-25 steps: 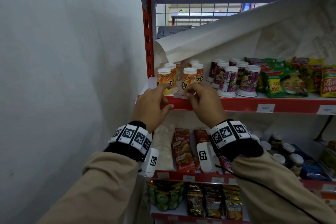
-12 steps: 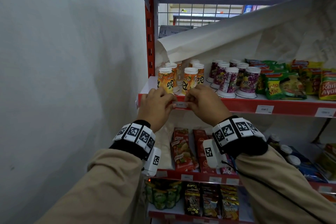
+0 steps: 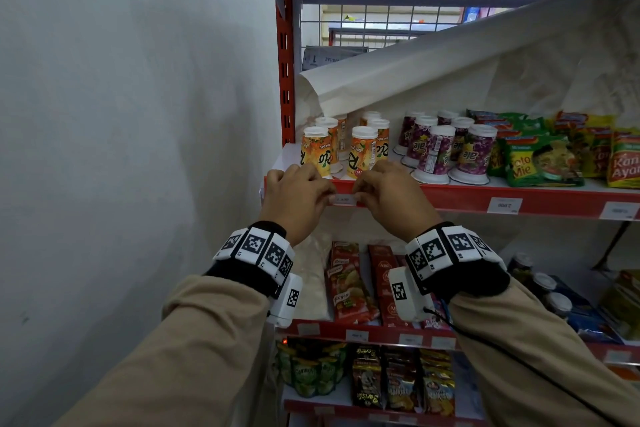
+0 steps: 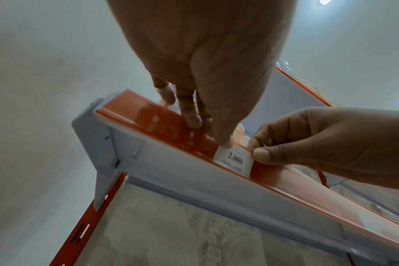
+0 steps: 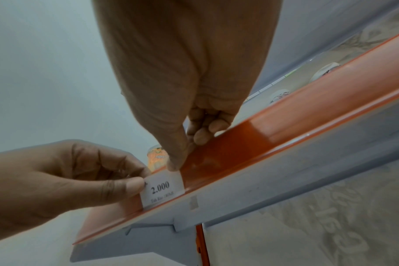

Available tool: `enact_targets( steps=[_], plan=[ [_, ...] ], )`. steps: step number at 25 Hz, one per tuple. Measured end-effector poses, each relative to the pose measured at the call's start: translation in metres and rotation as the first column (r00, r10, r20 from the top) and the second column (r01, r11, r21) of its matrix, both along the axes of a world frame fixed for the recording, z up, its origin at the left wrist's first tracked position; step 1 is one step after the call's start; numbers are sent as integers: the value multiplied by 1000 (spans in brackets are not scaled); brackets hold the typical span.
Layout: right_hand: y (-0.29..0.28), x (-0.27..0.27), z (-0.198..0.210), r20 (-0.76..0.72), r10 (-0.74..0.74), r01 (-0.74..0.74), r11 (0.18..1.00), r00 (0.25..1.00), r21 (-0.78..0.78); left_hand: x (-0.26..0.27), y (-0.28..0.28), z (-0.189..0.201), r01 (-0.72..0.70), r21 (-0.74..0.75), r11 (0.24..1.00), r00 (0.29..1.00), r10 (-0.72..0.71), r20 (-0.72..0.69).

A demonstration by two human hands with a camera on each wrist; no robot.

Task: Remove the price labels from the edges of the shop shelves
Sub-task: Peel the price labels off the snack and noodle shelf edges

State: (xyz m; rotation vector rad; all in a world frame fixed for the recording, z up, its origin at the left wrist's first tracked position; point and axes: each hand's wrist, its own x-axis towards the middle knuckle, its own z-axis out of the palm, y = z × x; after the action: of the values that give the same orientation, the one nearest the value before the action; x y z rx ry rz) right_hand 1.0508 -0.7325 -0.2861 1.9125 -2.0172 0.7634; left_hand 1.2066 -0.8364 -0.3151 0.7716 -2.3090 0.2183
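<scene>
From your head camera, three price labels show on the red shelf edge [image 3: 450, 196]; your left hand [image 3: 294, 199] and right hand [image 3: 391, 198] pinch the leftmost price label [image 3: 343, 199]. Orange cups [image 3: 362, 152] stand behind. Both wrist views read "2.000" on it [image 4: 235, 159] [image 5: 162, 187], thumbs and curled fingers at its ends.
</scene>
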Motion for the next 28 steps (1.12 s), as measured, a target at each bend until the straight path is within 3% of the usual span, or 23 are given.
enact_targets(
  steps=[4,9,14,18,28],
  plan=[
    [-2,-2,1,-20,-6,6,1000,1000,22,2,4,0,13,-6,1000,997,-14,-73],
    [0,-1,-1,14,7,-7,1000,1000,-17,1,5,2,5,7,1000,998,-5,-62],
    [12,-12,-2,31,2,0,998,1000,-58,3,7,1,17,-68,998,995,-23,-97],
    [31,-31,-5,-40,-102,99,993,994,-70,-4,14,4,-10,-110,994,990,-6,-144],
    [100,-106,-5,-118,-397,391,918,910,-73,-88,66,13,115,-78,990,993,-115,-5]
  ],
)
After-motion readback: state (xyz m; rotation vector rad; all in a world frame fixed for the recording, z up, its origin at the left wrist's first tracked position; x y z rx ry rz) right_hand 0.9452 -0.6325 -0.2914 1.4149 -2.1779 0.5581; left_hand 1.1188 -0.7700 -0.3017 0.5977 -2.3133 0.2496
